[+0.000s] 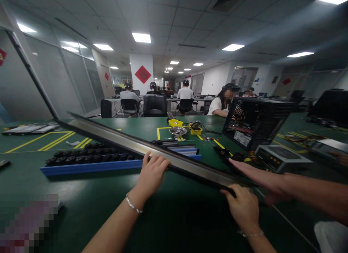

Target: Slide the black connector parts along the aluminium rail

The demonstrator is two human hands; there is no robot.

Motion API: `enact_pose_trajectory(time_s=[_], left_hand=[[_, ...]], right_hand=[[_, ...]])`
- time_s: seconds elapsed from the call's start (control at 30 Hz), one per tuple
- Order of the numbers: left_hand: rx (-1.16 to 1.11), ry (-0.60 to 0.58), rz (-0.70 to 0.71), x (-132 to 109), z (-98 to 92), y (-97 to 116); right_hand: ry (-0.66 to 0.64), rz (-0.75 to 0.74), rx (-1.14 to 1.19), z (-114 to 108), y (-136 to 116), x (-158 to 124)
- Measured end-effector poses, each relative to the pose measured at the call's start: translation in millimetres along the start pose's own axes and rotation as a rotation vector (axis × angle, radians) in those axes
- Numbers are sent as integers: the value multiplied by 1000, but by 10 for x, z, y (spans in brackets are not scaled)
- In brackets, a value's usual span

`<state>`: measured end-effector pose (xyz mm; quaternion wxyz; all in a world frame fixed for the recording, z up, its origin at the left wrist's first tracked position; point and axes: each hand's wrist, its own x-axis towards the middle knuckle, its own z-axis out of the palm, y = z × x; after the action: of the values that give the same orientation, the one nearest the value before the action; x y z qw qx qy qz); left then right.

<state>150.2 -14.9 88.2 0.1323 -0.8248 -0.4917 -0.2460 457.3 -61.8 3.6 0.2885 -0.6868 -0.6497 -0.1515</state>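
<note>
Hands clamped on metal panel: left hand mid-edge, right hand at near end. Co-worker's hand lies just beyond right hand.

**A:** where's the cam sitting here?

**B:** on the person's head, just the one view. It faces forward and a bit down across the green table, toward the desks at the far end of the office.

**A:** how close in?

**B:** pretty close. The left hand and right hand are low in frame, both gripping the long panel, with the forearms running off the bottom edge. Wide lens, ceiling fills the top.
</note>
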Motion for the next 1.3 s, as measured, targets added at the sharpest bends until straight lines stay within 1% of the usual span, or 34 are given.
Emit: enact_pose_trajectory(time_s=[0.07, 0.1, 0.17, 0.23, 0.33, 0.43, 0.53, 0.6, 0.7, 0.73, 0.83, 0.9, 0.97, 1.03, 1.1, 1.13, 1.17, 1.2, 1.23, 1.3], left_hand=[[2, 103, -50, 106, 32, 41], [-3, 133, -80, 127, 60, 37], [-36, 153, -103, 97, 144, -39], [-63, 122, -142, -17, 268, -210], [-29, 20, -218, -268, 500, -583], [51, -29, -240, -488, 704, -934], [124, -34, -236, -581, 799, -1126], [160, -10, -219, -564, 802, -1156], [162, 25, -174, -444, 775, -1084], [140, 20, -133, -384, 771, -1035], [51, -63, 42, -159, 806, -825], [42, -87, 88, 9, 874, -659], [74, -108, 76, 167, 972, -508], [83, -116, 56, 297, 1081, -397], [94, -123, 24, 385, 1179, -336], [99, -125, 7, 414, 1218, -322], [103, -125, -8, 433, 1248, -316], [104, -125, -18, 442, 1269, -316], [103, -124, -24, 444, 1281, -318], [95, -124, -22, 422, 1280, -323]], right_hand=[[27, 104, -25, -6, 24, 19], [33, 161, -46, -14, 39, 33], [19, 258, -92, -45, 79, 62], [-24, 339, -135, -87, 128, 86], [-87, 470, -179, -142, 202, 109], [-112, 581, -182, -158, 264, 124], [-108, 620, -172, -158, 302, 141], [-100, 629, -175, -174, 310, 170], [-65, 652, -220, -234, 321, 263], [-35, 652, -235, -259, 330, 307], [98, 635, -230, -322, 377, 459], [218, 631, -220, -348, 412, 556], [363, 607, -219, -360, 431, 629], [555, 526, -237, -350, 409, 666], [743, 371, -260, -300, 323, 658], [795, 276, -265, -252, 252, 638], [766, 175, -248, -186, 162, 612], [689, 87, -212, -103, 58, 583], [597, -10, -173, -4, -56, 553], [369, -203, -84, 225, -295, 509]])
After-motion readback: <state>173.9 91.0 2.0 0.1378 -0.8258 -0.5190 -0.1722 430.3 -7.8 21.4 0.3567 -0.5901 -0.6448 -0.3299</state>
